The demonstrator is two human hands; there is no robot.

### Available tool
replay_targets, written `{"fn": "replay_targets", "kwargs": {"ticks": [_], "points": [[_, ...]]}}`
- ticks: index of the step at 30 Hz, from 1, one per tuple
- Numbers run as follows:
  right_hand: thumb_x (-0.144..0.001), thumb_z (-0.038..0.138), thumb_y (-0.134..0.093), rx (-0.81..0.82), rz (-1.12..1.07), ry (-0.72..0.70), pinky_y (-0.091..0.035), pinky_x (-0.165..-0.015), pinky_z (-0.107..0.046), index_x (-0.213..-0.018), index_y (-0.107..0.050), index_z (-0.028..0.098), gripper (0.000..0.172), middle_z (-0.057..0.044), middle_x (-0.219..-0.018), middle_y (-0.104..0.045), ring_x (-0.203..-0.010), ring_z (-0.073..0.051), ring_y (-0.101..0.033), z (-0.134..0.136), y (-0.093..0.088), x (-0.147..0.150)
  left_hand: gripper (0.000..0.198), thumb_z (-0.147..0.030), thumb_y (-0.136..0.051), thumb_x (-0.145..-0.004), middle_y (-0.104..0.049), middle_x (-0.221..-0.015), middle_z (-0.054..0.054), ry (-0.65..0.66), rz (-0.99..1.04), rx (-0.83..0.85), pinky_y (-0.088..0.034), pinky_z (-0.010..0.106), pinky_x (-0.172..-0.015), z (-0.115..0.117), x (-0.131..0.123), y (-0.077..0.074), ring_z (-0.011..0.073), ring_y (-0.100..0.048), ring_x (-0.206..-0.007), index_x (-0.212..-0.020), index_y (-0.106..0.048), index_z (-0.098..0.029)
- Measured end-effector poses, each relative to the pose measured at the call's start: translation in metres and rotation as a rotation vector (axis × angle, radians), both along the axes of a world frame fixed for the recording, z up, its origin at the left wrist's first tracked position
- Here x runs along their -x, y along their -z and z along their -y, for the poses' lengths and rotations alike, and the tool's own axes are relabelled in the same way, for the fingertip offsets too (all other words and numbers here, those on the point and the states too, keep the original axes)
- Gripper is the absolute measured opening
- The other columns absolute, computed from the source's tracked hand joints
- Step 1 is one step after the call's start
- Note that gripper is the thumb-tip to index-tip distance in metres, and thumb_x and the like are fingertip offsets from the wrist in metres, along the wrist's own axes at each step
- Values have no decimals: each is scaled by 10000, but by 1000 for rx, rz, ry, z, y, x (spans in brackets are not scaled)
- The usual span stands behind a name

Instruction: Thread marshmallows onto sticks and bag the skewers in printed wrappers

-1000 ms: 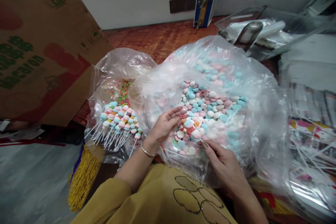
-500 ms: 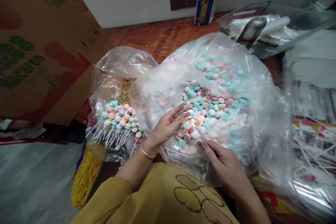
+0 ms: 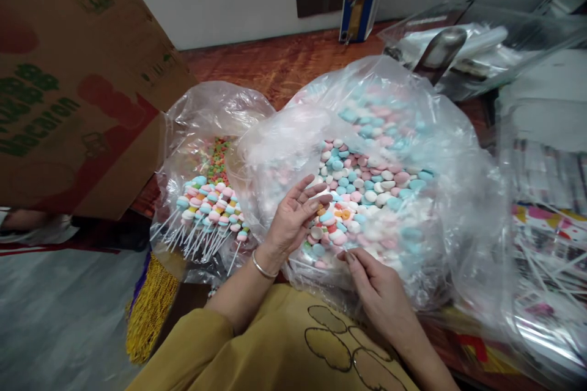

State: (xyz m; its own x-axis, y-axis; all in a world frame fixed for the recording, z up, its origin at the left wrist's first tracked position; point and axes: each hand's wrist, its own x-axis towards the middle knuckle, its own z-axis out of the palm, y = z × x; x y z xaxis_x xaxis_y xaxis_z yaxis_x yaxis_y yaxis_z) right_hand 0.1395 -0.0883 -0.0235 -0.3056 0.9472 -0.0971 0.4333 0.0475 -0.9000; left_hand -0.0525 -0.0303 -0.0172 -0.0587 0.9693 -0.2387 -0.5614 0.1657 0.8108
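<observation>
A large clear plastic bag (image 3: 293, 134) lies open in front of me, full of loose pastel pink, blue and white candies (image 3: 367, 183). My left hand (image 3: 293, 217) hovers at the bag's left opening, fingers stretched and spread, touching the near candies. My right hand (image 3: 376, 290) reaches in from below with fingers pressed together, tips at the candies near the bag's front edge; what they pinch is hidden. A smaller clear bag (image 3: 206, 116) to the left holds candy skewers on white sticks (image 3: 208, 214).
A big cardboard box (image 3: 73, 79) leans at the left. A blue device (image 3: 360, 6) stands against the back wall on the reddish wooden surface (image 3: 275, 67). Clear bags with white sticks (image 3: 545, 256) and a metal scoop (image 3: 438, 52) fill the right side.
My left hand has lifted and spread its fingers wider. My right hand has slid a little left and forward into the candies. The view shifted slightly.
</observation>
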Motion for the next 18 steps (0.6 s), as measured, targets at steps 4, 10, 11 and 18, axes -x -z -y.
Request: {"fn": "replay_targets", "kwargs": {"ticks": [4,10,11,18], "points": [[-1018,410,-420,0,-12,-19,-449,-583,-253,-814,-654,217,365,-16,-713,-704,-623,-176,-623,-2,-1,-1,621,-225,-898,-705,-720,-1271,79,2,45,40,-545,341,-996,-1,2,-2,203,-726,-1088,-1277,-658,-239],[-1030,371,-431,-68,88,-15,-403,-563,-252,-836,-652,218,331,-1,-667,-679,-590,-167,-612,1,2,-1,533,-168,-860,-719,-740,-1179,53,50,88,81,-543,282,-942,0,-1,-1,154,-717,-1010,-1223,-695,-225],[-1038,358,-424,-105,121,-10,-385,-557,-254,-848,-655,218,330,1,-657,-674,-576,-164,-606,3,2,2,504,-149,-840,-720,-743,-1150,48,37,101,100,-542,276,-930,-1,-3,-2,146,-712,-984,-1200,-703,-218],[-1068,237,-406,-559,390,49,-272,-551,-295,-834,-665,193,352,-19,-633,-656,-512,-142,-561,7,8,25,248,-141,-620,-690,-720,-1000,85,26,328,288,-547,302,-748,-10,-16,-7,168,-668,-836,-917,-718,-167]]}}
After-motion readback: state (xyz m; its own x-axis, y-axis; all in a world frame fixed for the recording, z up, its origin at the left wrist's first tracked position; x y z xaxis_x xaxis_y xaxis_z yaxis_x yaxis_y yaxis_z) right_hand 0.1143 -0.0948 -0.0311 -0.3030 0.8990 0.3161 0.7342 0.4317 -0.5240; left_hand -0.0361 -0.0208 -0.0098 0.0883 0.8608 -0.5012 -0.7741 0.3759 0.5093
